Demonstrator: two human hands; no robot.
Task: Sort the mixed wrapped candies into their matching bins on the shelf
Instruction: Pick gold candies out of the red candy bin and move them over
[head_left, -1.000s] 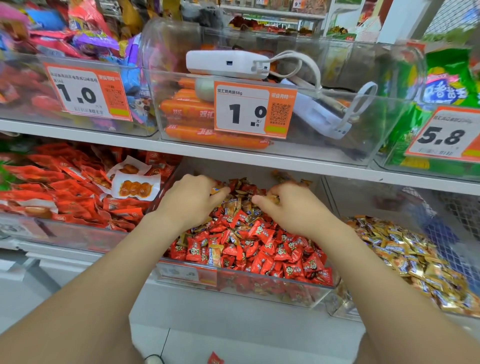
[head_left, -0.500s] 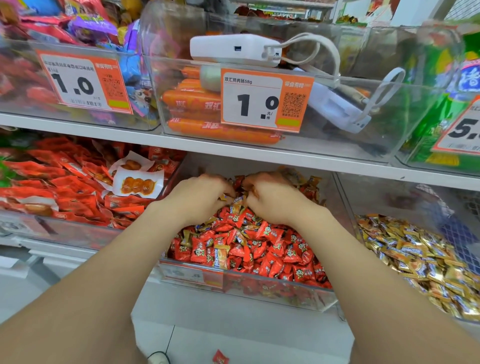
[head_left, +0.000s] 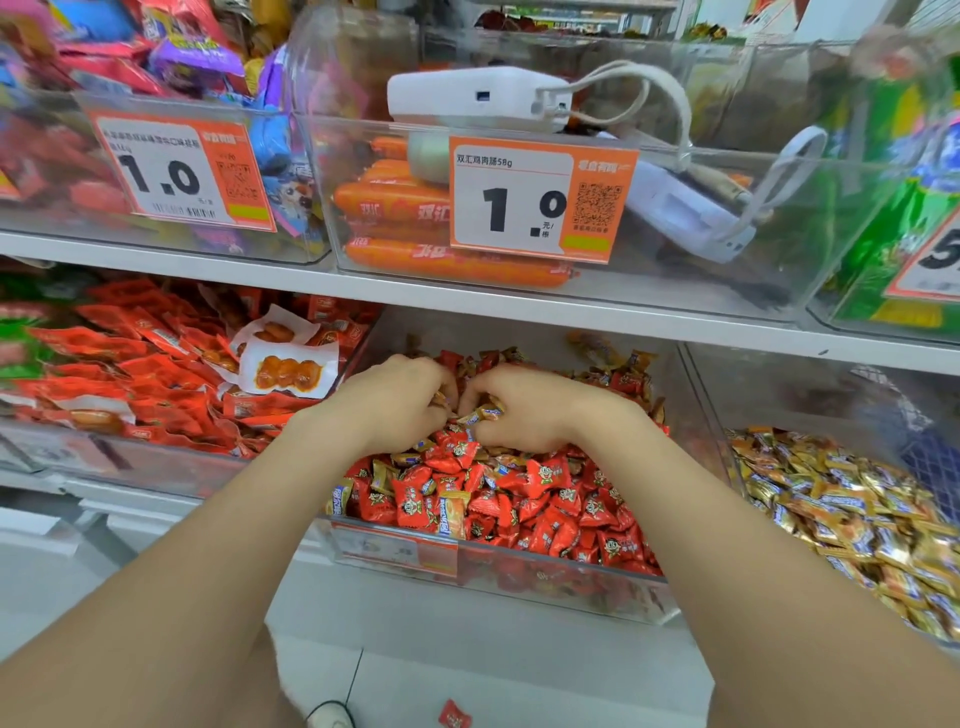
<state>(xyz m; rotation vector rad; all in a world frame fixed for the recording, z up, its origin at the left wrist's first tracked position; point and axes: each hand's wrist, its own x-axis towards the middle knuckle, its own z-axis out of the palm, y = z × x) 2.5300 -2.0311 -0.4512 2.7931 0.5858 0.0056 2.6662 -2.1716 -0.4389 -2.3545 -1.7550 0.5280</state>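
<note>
A clear middle bin (head_left: 498, 577) on the lower shelf holds a heap of red wrapped candies (head_left: 519, 499) with several gold wrapped candies mixed in. Both hands are deep in this bin, side by side and nearly touching. My left hand (head_left: 395, 400) has its fingers curled round gold candies. My right hand (head_left: 524, 410) pinches a gold wrapped candy (head_left: 483, 414) between thumb and fingers. To the right, another clear bin (head_left: 711, 415) holds gold wrapped candies (head_left: 852, 514) only.
A bin of red snack packets (head_left: 145, 374) sits to the left. The upper shelf (head_left: 467, 299) carries clear bins with orange sausages (head_left: 415, 208), a white device with cables (head_left: 472, 98) and price tags. One red candy (head_left: 454, 716) lies on the floor by a shoe.
Both hands moved toward each other at the back of the middle bin and now nearly touch. The camera came closer to the shelf.
</note>
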